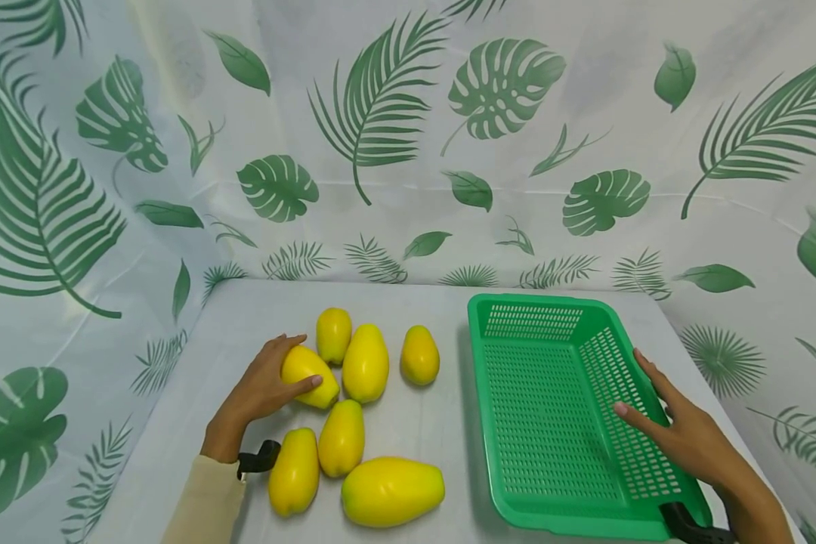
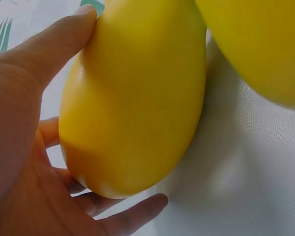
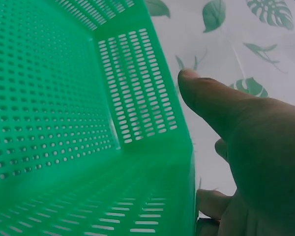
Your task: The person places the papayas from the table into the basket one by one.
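Farthest left of the green basket [image 1: 551, 423], a pale sleeve [image 1: 206, 499] runs off the bottom edge, a black wristband [image 1: 261, 458] at its cuff. The left hand [image 1: 268, 381], well left of the basket, is clamped on a gripped yellow fruit [image 1: 309, 376], thumb on one side and fingers round the other; the fruit hides parts of those fingers, and its upper end is cut off in the left wrist view.

Six loose yellow fruits [image 1: 393, 492] lie between that hand's wrist and the basket: one beside the wristband, four farther right, and one nearest the basket's left rim. In the left wrist view, a neighbouring fruit is cut off at the corner.

At the basket's right rim, the right hand [image 1: 690, 434] has its thumb and fingers apart, the thumb clear of the rim. The lower fingers are partly hidden beyond the basket's outer wall; whether they touch it I cannot tell. A black strap [image 1: 693, 527] overlaps the basket's near right corner and is cut off below.
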Demonstrator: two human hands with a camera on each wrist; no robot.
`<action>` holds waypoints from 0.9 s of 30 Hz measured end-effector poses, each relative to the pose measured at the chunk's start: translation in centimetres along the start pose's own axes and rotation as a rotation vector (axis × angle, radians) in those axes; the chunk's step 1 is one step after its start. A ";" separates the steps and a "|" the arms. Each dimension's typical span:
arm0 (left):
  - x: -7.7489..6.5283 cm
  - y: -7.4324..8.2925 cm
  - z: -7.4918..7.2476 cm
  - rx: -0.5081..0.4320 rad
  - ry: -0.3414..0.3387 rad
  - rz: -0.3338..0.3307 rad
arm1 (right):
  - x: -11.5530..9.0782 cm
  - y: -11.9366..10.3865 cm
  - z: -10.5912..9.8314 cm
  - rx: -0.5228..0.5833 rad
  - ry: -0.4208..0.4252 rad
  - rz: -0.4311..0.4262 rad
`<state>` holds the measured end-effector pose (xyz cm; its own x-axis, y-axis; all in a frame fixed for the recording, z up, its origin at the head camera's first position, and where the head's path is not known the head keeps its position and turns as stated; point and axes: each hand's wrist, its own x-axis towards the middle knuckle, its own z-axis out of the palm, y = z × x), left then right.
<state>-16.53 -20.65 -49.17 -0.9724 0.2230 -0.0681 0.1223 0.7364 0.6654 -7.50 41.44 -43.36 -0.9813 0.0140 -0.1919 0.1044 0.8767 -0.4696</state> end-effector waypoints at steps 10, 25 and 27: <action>0.0 -0.3 0.1 -0.028 0.026 0.013 | -0.5 0.8 0.0 0.050 -0.018 -0.045; 0.2 -0.1 0.0 -0.024 0.018 0.003 | -0.8 2.1 -0.8 0.114 -0.081 -0.160; 0.1 -0.1 0.0 -0.022 0.021 0.003 | -0.7 2.3 -0.9 0.118 -0.082 -0.163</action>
<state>-16.65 -20.69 -49.23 -0.9760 0.2117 -0.0506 0.1211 0.7211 0.6822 -6.67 43.88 -43.57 -0.9707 -0.1666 -0.1730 -0.0314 0.8020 -0.5965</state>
